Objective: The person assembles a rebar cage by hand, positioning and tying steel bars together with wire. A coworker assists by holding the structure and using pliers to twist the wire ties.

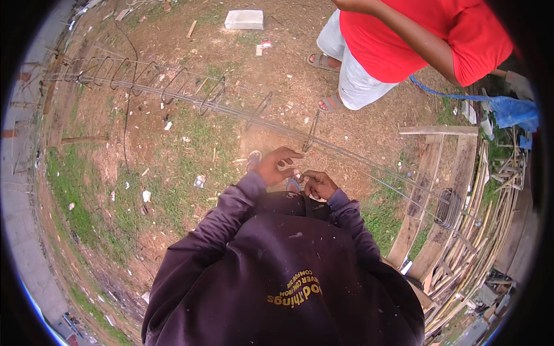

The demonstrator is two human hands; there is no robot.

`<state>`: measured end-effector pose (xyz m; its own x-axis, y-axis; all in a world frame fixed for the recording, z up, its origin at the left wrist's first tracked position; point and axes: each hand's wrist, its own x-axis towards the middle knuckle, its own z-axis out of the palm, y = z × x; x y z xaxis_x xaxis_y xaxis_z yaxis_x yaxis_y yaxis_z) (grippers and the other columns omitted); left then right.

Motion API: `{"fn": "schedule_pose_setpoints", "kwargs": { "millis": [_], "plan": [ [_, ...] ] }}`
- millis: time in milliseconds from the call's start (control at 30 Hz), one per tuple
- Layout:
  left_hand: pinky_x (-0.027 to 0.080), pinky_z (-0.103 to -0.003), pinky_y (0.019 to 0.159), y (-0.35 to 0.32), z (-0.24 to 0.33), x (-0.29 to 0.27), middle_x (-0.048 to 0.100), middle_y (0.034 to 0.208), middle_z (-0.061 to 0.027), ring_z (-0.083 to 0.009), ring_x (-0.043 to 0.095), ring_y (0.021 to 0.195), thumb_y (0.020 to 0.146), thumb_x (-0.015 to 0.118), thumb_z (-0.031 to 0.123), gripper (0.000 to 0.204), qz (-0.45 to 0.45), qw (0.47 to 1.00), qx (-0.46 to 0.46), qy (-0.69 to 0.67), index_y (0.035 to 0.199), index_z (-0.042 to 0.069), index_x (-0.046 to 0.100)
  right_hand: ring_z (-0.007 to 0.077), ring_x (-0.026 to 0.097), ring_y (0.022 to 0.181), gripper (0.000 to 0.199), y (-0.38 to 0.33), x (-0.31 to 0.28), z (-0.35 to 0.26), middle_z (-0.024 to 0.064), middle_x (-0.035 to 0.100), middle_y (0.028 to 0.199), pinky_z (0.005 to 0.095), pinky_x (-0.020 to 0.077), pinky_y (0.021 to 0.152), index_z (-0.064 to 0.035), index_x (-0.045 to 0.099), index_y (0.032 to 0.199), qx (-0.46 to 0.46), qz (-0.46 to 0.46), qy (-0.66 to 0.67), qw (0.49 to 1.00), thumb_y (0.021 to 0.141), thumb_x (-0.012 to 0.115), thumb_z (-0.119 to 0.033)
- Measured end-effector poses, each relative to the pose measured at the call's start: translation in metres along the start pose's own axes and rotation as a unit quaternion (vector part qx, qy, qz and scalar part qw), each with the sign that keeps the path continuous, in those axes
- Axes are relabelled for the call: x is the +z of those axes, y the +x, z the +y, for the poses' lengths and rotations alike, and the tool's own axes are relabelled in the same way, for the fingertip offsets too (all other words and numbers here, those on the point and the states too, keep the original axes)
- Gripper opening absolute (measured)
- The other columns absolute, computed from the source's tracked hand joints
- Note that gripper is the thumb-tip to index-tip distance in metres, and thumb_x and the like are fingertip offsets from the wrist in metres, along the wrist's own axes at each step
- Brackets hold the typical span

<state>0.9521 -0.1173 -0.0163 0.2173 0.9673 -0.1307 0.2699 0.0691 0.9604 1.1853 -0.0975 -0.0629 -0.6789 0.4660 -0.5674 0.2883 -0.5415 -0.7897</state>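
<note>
My left hand [276, 166] is in front of my body, with its fingers curved and spread apart from the thumb. Close beside it, my right hand [319, 184] has its fingers bent in a pinch. Whatever it pinches, if anything, is too small to make out. Just beyond both hands runs a bundle of long steel reinforcing bars [231, 111], slanting from far left to near right. Bent wire stirrups [212, 96] hang around the bars at intervals. The nearest stirrup [311, 131] stands just past my left fingertips, apart from them.
A person in a red shirt [415, 46] stands across the bars at right. A stack of stirrups [447, 209] sits on the bars near wooden planks [424, 173]. Bamboo poles [490, 230] lie at far right. A white block [244, 20] rests on littered, patchy grass.
</note>
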Motion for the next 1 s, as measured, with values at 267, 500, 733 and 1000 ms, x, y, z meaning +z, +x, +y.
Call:
{"fn": "schedule_pose_setpoints", "kwargs": {
  "millis": [267, 500, 733, 1000],
  "plan": [
    [0.041, -0.044, 0.093, 0.072, -0.097, 0.003, 0.057, 0.113, -0.0097, -0.0304, 0.053, 0.109, 0.077, 0.062, 0.012, 0.030, -0.058, 0.918, 0.104, 0.379, 0.107, 0.010, 0.061, 0.0171, 0.060, 0.047, 0.024, 0.043, 0.040, 0.083, 0.0083, 0.069, 0.074, 0.0314, 0.0486, 0.046, -0.0029, 0.067, 0.090, 0.157, 0.323, 0.011, 0.933, 0.088, 0.051, -0.022],
    [0.040, -0.042, 0.096, 0.108, -0.126, 0.030, 0.057, 0.117, -0.0141, -0.0333, 0.051, 0.111, 0.079, 0.061, 0.019, 0.035, -0.157, 0.876, 0.107, 0.443, 0.112, 0.008, 0.059, 0.0241, 0.064, 0.060, 0.025, 0.059, 0.093, 0.116, 0.0130, 0.068, 0.072, 0.0353, 0.0526, 0.062, -0.0047, 0.068, 0.093, 0.118, 0.506, -0.054, 0.853, 0.084, 0.056, -0.025],
    [0.050, -0.044, 0.079, 0.134, -0.115, 0.040, 0.066, 0.087, -0.0217, -0.0400, 0.062, 0.083, 0.086, 0.058, 0.048, 0.047, -0.133, 0.936, -0.057, 0.321, 0.090, 0.002, 0.068, 0.0337, 0.067, 0.080, 0.026, 0.075, 0.087, 0.089, 0.0167, 0.068, 0.078, 0.0415, 0.0520, 0.077, -0.0074, 0.070, 0.092, 0.207, 0.498, -0.060, 0.840, 0.081, 0.057, -0.026],
    [0.051, -0.039, 0.070, 0.155, -0.135, 0.041, 0.065, 0.068, -0.0199, -0.0349, 0.065, 0.071, 0.075, 0.061, 0.066, 0.065, -0.161, 0.914, -0.058, 0.368, 0.070, 0.001, 0.070, 0.0259, 0.067, 0.087, 0.026, 0.104, 0.058, 0.086, 0.0127, 0.070, 0.080, 0.0412, 0.0478, 0.081, -0.0110, 0.073, 0.090, 0.257, 0.356, -0.272, 0.856, 0.080, 0.063, -0.032]
  ]
}}
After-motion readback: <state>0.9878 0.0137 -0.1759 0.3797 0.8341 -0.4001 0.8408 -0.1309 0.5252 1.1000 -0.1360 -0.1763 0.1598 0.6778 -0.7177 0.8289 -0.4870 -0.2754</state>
